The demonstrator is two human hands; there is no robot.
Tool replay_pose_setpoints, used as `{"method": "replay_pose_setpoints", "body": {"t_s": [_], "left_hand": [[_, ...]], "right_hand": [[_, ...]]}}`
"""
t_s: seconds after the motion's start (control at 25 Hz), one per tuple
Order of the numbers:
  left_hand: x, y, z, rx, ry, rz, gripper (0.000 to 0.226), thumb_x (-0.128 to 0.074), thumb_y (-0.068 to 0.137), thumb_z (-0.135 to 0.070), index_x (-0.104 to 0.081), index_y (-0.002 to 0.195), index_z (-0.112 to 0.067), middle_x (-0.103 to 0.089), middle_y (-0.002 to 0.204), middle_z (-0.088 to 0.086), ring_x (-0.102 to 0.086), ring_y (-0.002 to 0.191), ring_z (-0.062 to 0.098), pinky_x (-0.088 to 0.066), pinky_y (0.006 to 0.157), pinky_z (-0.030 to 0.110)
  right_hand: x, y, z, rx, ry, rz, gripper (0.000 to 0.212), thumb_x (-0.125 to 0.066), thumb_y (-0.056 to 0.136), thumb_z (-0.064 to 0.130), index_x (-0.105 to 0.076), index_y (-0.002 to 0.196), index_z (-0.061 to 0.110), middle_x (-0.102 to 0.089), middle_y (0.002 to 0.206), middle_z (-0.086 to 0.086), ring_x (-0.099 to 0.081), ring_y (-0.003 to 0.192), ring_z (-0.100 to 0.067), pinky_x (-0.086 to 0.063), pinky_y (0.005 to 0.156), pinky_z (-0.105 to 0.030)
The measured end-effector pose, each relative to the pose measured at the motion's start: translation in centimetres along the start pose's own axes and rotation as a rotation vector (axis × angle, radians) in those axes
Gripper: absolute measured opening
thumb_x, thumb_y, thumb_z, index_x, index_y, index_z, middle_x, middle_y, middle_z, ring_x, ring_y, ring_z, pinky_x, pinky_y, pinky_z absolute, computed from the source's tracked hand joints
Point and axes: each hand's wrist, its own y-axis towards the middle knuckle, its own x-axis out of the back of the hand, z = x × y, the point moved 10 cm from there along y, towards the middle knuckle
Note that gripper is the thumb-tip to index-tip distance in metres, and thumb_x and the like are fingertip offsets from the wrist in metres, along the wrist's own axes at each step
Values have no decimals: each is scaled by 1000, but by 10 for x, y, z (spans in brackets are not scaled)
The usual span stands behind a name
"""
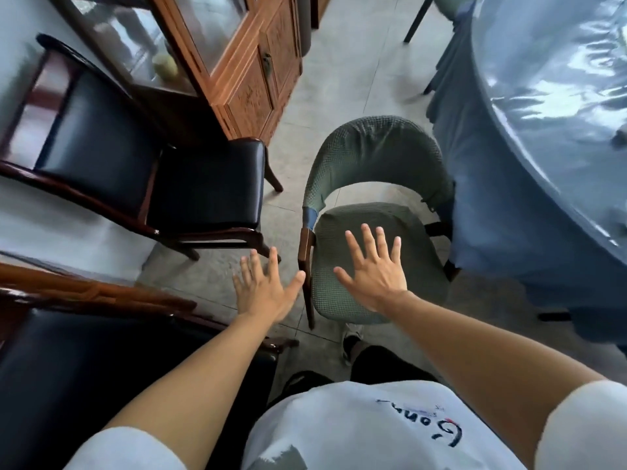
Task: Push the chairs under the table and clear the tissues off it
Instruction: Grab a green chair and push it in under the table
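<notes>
Over green chair (356, 266) seat, right hand (373, 269) spread, touching nothing

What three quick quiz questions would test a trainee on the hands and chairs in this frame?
1. True or false: the right hand grips the green chair by its backrest.
2. Which hand is over the green chair's seat? A) left B) right C) neither
3. Fill in: the table stands on the person's ____ side.

Key:
1. False; the right hand's fingers are spread and hold nothing.
2. B; the left hand is over the floor beside the chair, also open.
3. Right; the two black chairs are on the left.
</notes>
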Motion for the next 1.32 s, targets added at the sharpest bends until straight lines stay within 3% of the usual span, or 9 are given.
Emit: {"method": "replay_pose_setpoints", "body": {"t_s": [0.28,0.48,0.56,0.64,0.8,0.96,1.12,1.24,1.32], "left_hand": [[-6,128,-32,87,-273,43,87,-13,93,-80,7,163,-34,9,172,9,8,158,30,-2,126,54],[-68,192,-38,99,-576,183,76,-25,101,-69,-7,164,-32,-5,173,8,-5,159,26,-9,125,51],[-94,208,-40,81,-635,252,78,-27,98,-70,-17,164,-29,-19,171,7,-19,156,24,-17,125,47],[-111,222,-35,115,-751,285,77,-35,93,-68,-35,158,-26,-43,160,5,-40,147,24,-31,121,42],[-115,234,-16,170,-965,205,38,-52,99,-34,-67,134,-27,-69,124,-8,-63,120,15,-46,110,35],[-113,234,-14,90,-982,214,31,-54,101,-27,-71,127,-31,-75,114,-10,-68,110,10,-52,105,36],[-109,233,-20,31,-942,197,26,-51,97,-36,-68,111,-48,-77,108,-10,-70,107,13,-54,103,43],[-113,230,-21,22,-937,183,32,-52,98,-34,-70,124,-38,-76,109,-11,-70,106,13,-55,102,43],[-120,221,-24,25,-966,210,28,-54,96,-34,-74,114,-42,-77,102,-10,-72,103,15,-57,99,45]], "right_hand": [[-64,117,9,28,187,170,86,-22,98,71,8,163,24,15,171,-9,20,156,-33,11,124,-62],[-126,167,22,-2,258,255,92,-30,98,70,7,163,14,8,172,-13,11,158,-35,5,126,-61],[-148,182,39,14,317,286,95,-33,98,69,7,163,12,7,172,-13,10,158,-33,2,126,-60],[-167,191,55,31,386,300,98,-42,98,63,8,162,9,6,172,-13,5,159,-31,-4,127,-58],[-183,191,70,7,651,227,102,-57,97,53,8,162,6,-3,172,-12,-24,155,-28,-31,122,-49],[-186,189,66,-65,754,195,101,-60,97,51,10,162,18,-11,172,-4,-46,142,-23,-50,106,-42],[-182,192,58,-83,855,144,103,-71,87,52,-8,163,23,-35,163,0,-50,138,-14,-51,107,-40],[-179,184,55,-105,891,121,102,-75,84,48,-14,162,25,-52,150,2,-57,129,-13,-52,105,-37],[-178,171,50,-127,913,114,100,-77,85,41,-15,163,27,-59,142,4,-61,123,-13,-52,104,-35]]}}
